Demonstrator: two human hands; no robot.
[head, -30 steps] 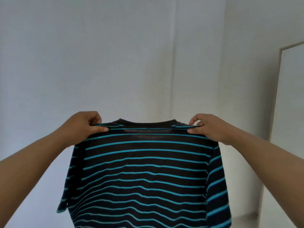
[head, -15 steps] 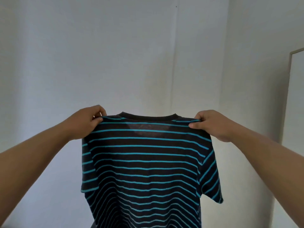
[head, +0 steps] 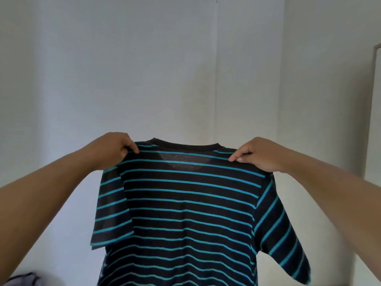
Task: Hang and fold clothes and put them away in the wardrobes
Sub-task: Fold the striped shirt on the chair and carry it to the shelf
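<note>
Two hands carry the whole job at this moment: our left hand and right hand each pinch a shoulder seam of the striped T-shirt, fingers clamped on the cloth with thumbs tucked behind it. We hold the shirt up in the air in front of the plain wall, collar level, body hanging down out of the bottom of the view. Compared with a second ago the shirt has come up a little and its sleeves, which were drawn in close to the body, have swung outward; the right-hand sleeve now flares well clear of the side seam, and the stripes lie flatter across the back. We read that as a shake-out nearly finished: the fabric is spread and squared, which is what we need before either slipping in a hanger or laying it down to fold. No hanger, wardrobe or folding surface shows here, only a pale frame at the right edge, so we cannot tell which of the two follows.
</note>
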